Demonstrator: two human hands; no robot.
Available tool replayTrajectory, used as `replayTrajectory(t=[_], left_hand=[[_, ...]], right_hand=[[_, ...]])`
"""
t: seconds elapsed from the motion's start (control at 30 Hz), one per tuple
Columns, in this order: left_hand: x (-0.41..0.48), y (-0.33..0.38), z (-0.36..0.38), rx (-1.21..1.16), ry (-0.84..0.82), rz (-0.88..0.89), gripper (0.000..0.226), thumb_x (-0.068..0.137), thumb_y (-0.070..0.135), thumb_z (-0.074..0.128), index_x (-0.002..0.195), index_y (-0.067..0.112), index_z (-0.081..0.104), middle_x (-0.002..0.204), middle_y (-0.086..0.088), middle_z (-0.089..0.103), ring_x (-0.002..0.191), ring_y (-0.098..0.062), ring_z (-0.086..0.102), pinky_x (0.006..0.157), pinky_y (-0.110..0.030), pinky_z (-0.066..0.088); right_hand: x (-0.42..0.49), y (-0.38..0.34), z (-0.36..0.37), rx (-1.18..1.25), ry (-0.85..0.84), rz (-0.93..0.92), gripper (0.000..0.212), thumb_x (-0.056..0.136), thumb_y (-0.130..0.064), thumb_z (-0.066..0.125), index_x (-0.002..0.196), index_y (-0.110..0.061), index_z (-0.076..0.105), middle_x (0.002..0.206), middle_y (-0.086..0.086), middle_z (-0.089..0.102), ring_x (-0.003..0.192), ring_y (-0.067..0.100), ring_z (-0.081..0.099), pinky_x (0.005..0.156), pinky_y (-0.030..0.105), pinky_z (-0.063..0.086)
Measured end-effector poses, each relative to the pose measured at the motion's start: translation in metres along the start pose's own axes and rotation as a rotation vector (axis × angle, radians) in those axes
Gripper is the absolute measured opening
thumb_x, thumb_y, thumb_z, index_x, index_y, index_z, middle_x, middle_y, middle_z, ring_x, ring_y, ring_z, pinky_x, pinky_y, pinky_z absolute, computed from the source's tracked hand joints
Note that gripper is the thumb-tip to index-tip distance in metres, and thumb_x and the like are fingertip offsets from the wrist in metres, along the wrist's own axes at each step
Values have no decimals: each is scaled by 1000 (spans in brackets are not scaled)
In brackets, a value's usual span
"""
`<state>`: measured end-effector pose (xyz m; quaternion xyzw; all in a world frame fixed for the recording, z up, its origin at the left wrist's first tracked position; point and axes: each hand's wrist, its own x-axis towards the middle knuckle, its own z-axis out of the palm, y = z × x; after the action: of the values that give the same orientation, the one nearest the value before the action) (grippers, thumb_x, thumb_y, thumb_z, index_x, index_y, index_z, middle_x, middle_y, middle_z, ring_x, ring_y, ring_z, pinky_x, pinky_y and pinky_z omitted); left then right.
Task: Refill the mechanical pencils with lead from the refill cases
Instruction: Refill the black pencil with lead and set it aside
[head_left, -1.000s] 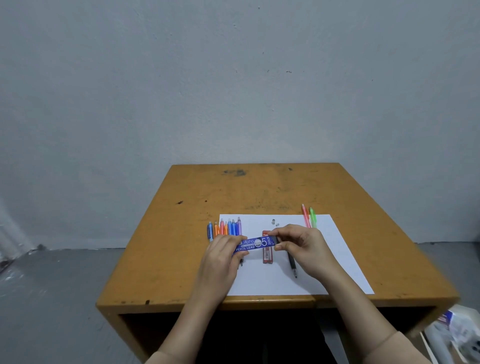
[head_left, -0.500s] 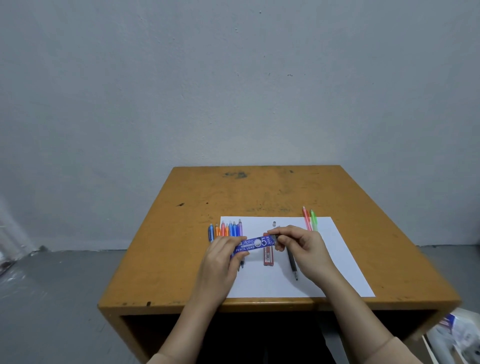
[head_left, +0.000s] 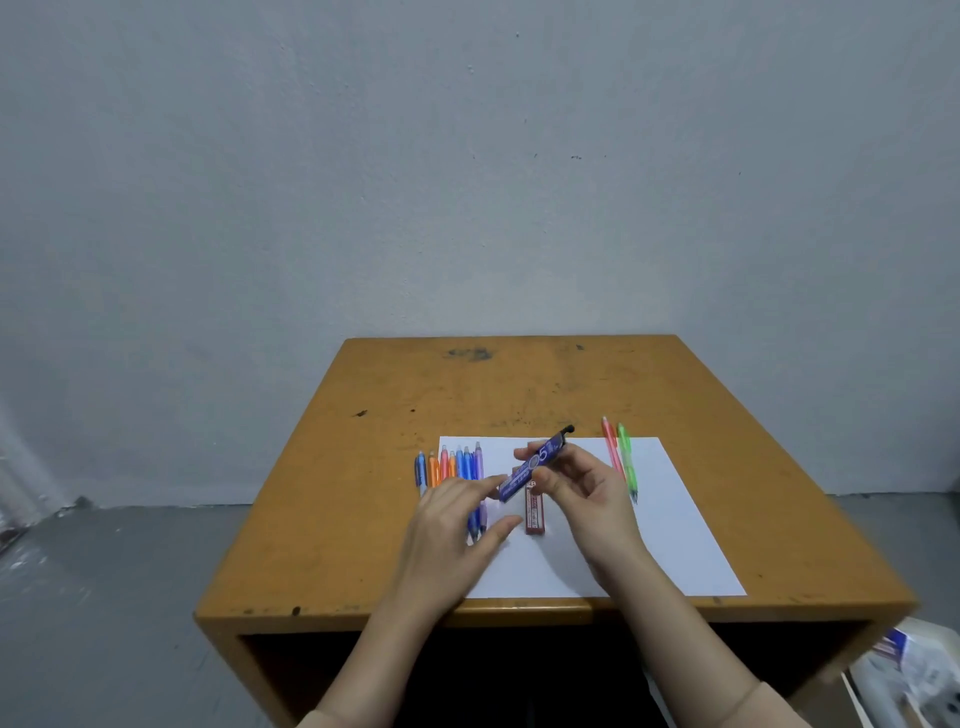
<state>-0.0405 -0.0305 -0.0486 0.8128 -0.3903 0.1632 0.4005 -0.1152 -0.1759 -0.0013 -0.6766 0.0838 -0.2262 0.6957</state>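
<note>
- Room: I see a plain grey wall (head_left: 467, 182) filling the upper half of the head view, with a grey floor (head_left: 104, 571) meeting it at the base.
- Surface: a scuffed, yellow-orange wooden table (head_left: 337, 493) stands against the wall. A white sheet of paper (head_left: 675, 519) lies on its near half.
- Right hand (head_left: 587, 493): its thumb and fingers pinch the blue refill case (head_left: 537, 460), which is raised above the paper and tilted, its dark-tipped end pointing up and away.
- Left hand (head_left: 457, 519): fingers relaxed and spread, gripping nothing. I cannot tell whether the index finger touches the case's lower end.
- Red refill case (head_left: 535, 512): flat on the paper, between the hands.
- Row of mechanical pencils (head_left: 452, 465): side by side at the paper's left edge.
- Pink pencil (head_left: 610, 447) and green pencil (head_left: 626, 460): together on the paper, to the right.
- Lower right corner: white clutter, too blurred to identify.
</note>
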Motion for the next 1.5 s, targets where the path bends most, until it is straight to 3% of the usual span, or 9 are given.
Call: replayTrajectory(t=[0.13, 0.23, 0.37, 0.47, 0.67, 0.8, 1.0, 1.33, 1.5], left_hand=[[6, 16, -9, -255, 45, -302, 33, 90, 36, 58, 121, 26, 62, 109, 20, 62, 106, 3, 54, 90, -16, 44], [11, 29, -14, -501, 65, -484, 38, 90, 44, 48, 118, 24, 65, 108, 15, 67, 106, 2, 58, 85, -13, 45], [18, 46, -17, -767, 112, -627, 39, 101, 37, 33, 109, 20, 67, 100, 6, 72, 96, -4, 66, 84, -21, 47], [20, 51, -19, -945, 111, -709, 48, 101, 42, 27, 103, 17, 68, 99, -1, 74, 97, -11, 68, 87, -31, 46], [19, 58, -22, -1141, 124, -780, 58, 100, 46, 24, 107, 8, 67, 101, -8, 73, 100, -18, 68, 91, -31, 45], [21, 61, -24, -1205, 84, -799, 60, 100, 47, 23, 107, 7, 66, 102, -10, 73, 100, -18, 68, 87, -30, 44], [21, 62, -30, -1248, 13, -817, 66, 99, 51, 22, 105, 4, 67, 103, -13, 72, 101, -21, 68, 92, -31, 45], [25, 67, -38, -1198, 15, -804, 64, 99, 49, 22, 104, 3, 67, 103, -13, 72, 101, -22, 68, 91, -31, 45], [27, 69, -40, -1192, -13, -825, 66, 99, 50, 23, 107, 0, 65, 101, -14, 72, 98, -21, 69, 91, -31, 46]], right_hand=[[5, -6, -3, -187, 20, -123, 34, 87, -3, 63, 101, -34, 64, 93, -13, 71, 95, 3, 65, 81, 17, 52], [8, -10, -6, -429, -10, -263, 40, 88, -7, 64, 105, -42, 60, 102, -17, 62, 99, -7, 56, 78, 8, 45], [13, -13, -9, -735, -2, -522, 48, 84, 9, 61, 119, -24, 65, 101, -1, 50, 98, -7, 47, 82, -4, 32], [18, -13, -15, -861, -26, -711, 61, 76, 23, 54, 124, -13, 63, 104, 6, 49, 99, -6, 42, 88, 0, 37], [25, -25, -22, -912, -73, -807, 86, 71, 29, 49, 142, -18, 40, 105, 6, 54, 99, 12, 48, 89, 8, 43], [24, -30, -25, -840, -111, -811, 88, 75, 25, 56, 146, -20, 29, 101, 4, 55, 91, 15, 53, 86, 9, 45], [32, -22, -32, -1045, -175, -903, 60, 69, 27, 61, 119, -7, 64, 105, 10, 59, 98, 22, 56, 74, 32, 54], [29, -31, -30, -1078, -185, -931, 77, 75, 24, 52, 144, -5, 36, 104, 9, 58, 92, 23, 53, 74, 37, 52], [35, -31, -36, -1193, -163, -1057, 58, 71, 22, 49, 121, -3, 64, 102, 15, 63, 97, 30, 59, 73, 37, 52]])
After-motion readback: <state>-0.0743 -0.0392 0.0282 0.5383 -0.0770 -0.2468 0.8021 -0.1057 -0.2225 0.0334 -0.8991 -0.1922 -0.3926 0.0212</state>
